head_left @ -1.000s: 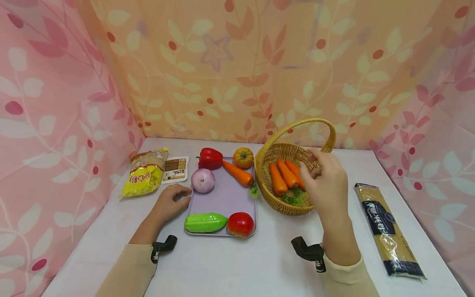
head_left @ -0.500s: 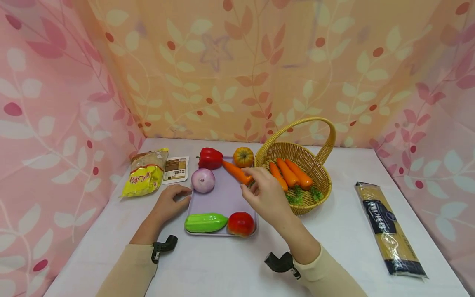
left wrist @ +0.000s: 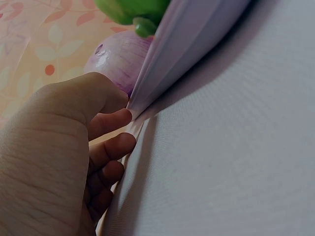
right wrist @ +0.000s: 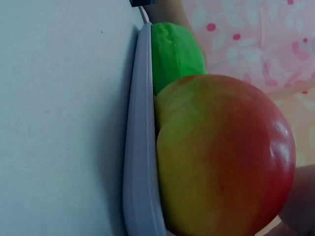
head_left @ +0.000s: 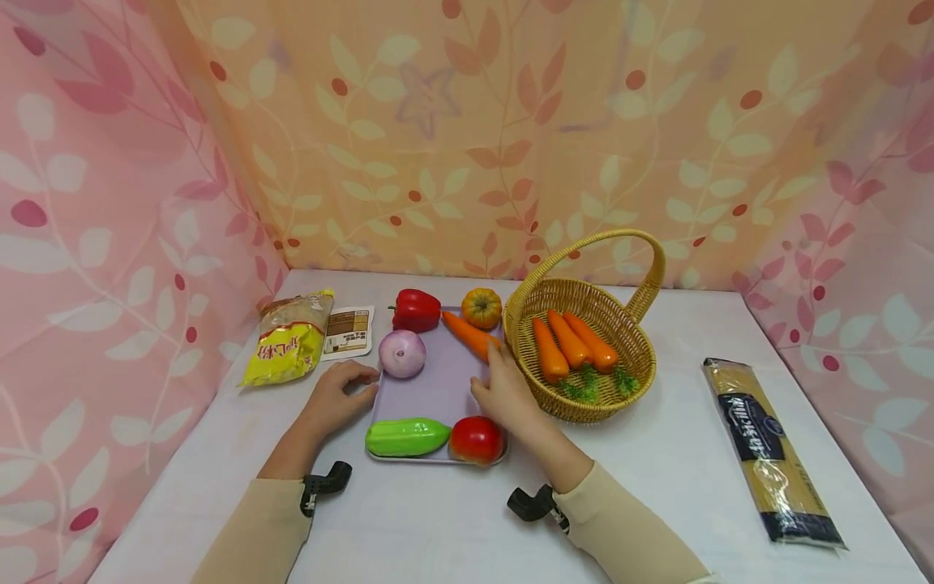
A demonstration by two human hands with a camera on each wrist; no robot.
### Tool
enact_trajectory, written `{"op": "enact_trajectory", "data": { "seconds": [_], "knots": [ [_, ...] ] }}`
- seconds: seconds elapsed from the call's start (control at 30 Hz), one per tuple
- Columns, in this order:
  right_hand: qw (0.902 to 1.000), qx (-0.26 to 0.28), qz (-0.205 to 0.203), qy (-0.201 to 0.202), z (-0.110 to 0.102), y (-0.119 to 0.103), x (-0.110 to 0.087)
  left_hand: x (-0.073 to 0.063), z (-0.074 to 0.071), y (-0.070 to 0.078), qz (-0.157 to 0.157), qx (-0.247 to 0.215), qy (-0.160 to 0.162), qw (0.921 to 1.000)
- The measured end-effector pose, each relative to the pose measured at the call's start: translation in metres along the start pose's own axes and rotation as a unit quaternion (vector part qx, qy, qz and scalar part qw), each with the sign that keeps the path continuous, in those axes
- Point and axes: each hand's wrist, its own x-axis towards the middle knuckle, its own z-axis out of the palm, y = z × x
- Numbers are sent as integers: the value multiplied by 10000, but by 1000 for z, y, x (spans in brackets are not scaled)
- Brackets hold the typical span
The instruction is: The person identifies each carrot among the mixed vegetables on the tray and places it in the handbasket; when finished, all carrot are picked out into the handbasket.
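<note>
On the lilac tray (head_left: 430,393) lies a carrot (head_left: 467,332). My right hand (head_left: 507,393) reaches over its leafy end, fingers bent at the carrot and thumb standing apart below; the leaves are hidden. At the tray's left edge rests my left hand (head_left: 339,401), loosely bent, its thumb and forefinger tips at the rim (left wrist: 147,73). Beside them sits a purple onion (head_left: 402,354). The tray also bears a red bell pepper (head_left: 417,311), a small pumpkin (head_left: 481,307), a green ridged gourd (head_left: 405,438) and a red-and-yellow fruit (right wrist: 226,152).
A wicker basket (head_left: 642,357) with a tall handle stands right of the tray, holding several carrots (head_left: 569,341). Far right lies a long pack of dry noodles (head_left: 773,454). A yellow bag (head_left: 290,337) and a flat packet (head_left: 348,332) lie at the back left.
My right hand has moved left from above the basket to the carrot on the tray, lowering onto its leafy end. My left hand has stayed at the tray's edge.
</note>
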Motion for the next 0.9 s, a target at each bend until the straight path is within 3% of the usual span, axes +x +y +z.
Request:
{"op": "enact_trajectory", "data": {
  "seconds": [0.2,0.37,0.63,0.9],
  "knots": [
    [9922,-1222,42,233,1,-5,-6,0,-1,2,-32,-29,-1,10000],
    [9840,-1762,90,232,2,-7,-8,0,-1,1,7,-9,2,10000],
    [9813,-1926,27,56,-2,-10,-10,-1,1,-4,491,-34,230,9985],
    [9911,-1323,38,154,-45,-35,-27,1,0,-2,424,-33,196,9989]
  ]
}}
